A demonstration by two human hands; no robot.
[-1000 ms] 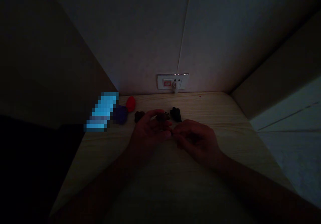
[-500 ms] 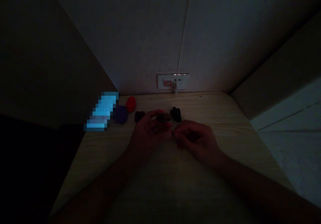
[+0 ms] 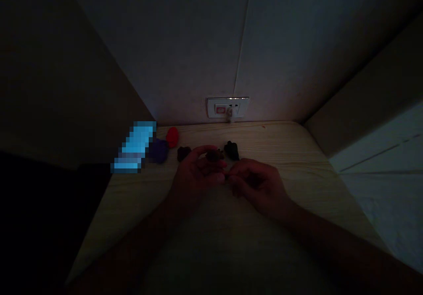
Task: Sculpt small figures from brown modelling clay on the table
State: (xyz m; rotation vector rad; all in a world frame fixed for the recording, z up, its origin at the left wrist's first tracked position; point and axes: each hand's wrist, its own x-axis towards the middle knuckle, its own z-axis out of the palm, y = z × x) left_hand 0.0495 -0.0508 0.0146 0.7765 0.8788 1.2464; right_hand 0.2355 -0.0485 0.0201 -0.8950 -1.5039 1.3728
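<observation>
I have the left hand (image 3: 193,176) loosely curled and the right hand (image 3: 259,184) pinched narrow; a small dark piece (image 3: 226,177) sits between their fingertips, though I cannot tell which grips it. A black lump (image 3: 231,151) lies just beyond, on the far side.

Left hand (image 3: 194,176): ours, half-curled, thumb rightward
Right hand (image 3: 261,182): we bring thumb, forefinger together; grip too dark
Forearms (image 3: 317,224): angled inward over tabletop (image 3: 313,176) side edges

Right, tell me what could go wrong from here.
In this gloom, the tiny dark clay-like bit between the left hand and right hand might drop and be hard to find. The right hand could bump the lumpy black clay-like mass close beyond it.
</observation>
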